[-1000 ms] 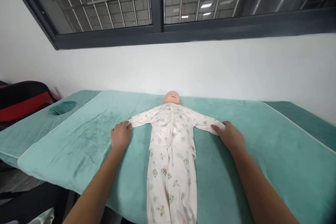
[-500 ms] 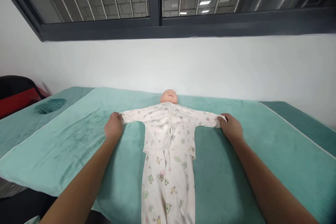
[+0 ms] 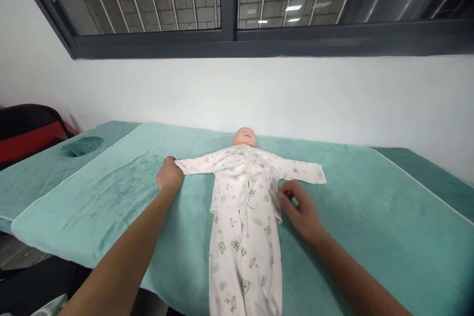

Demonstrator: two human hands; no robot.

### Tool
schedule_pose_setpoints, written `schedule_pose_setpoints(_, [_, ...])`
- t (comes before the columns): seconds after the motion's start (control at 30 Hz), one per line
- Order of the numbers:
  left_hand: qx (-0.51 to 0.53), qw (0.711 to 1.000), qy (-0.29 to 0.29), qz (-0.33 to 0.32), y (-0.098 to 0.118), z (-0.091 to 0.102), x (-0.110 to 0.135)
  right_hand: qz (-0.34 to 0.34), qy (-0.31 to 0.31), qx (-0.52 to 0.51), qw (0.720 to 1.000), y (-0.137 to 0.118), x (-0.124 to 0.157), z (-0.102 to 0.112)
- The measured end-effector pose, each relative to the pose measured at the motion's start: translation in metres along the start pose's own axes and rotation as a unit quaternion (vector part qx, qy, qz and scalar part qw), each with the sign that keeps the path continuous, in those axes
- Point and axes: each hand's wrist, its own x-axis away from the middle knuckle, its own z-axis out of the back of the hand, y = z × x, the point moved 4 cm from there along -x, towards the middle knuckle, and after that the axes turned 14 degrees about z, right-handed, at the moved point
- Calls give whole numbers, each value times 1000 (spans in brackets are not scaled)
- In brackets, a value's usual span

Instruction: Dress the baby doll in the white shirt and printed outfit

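A baby doll (image 3: 244, 137) lies on its back, its head at the far side. It is dressed in a white printed baby shirt (image 3: 237, 177) and matching baby trousers (image 3: 244, 261). The shirt's sleeves stretch out to both sides. My left hand (image 3: 169, 174) is closed on the cuff of the left-hand sleeve. Beside the shirt's right edge is my right hand (image 3: 299, 207), thumb and forefinger curled together in a pinch. Its fingertips meet the side of the shirt; whether cloth is between them is hidden. The right-hand sleeve (image 3: 305, 172) lies flat, free of any hand.
A green padded bed (image 3: 370, 237) with a covered face hole (image 3: 82, 146) at its left end carries the doll. Behind it rise a white wall (image 3: 222, 91) and a dark-framed window (image 3: 229, 42) with bars. A black and red chair (image 3: 33, 136) stands at far left.
My right hand has let go of the right-hand cuff and moved left and nearer, to the shirt's side. My left hand stays on its cuff. The view has shifted slightly.
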Motion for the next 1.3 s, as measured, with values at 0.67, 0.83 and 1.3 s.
schedule_pose_setpoints(0.67, [-7, 1000, 7, -16, 0, -5, -5, -75, -122, -214, 966, -19, 27, 3])
schedule_pose_setpoints(0.83, [-7, 1000, 10, -17, 0, -6, -5, 36, -9, -51, 998, -54, 15, -3])
schedule_pose_setpoints(1.3, [-10, 1000, 14, -19, -2, -7, -7, 222, -198, 180, 938, -127, -38, -79])
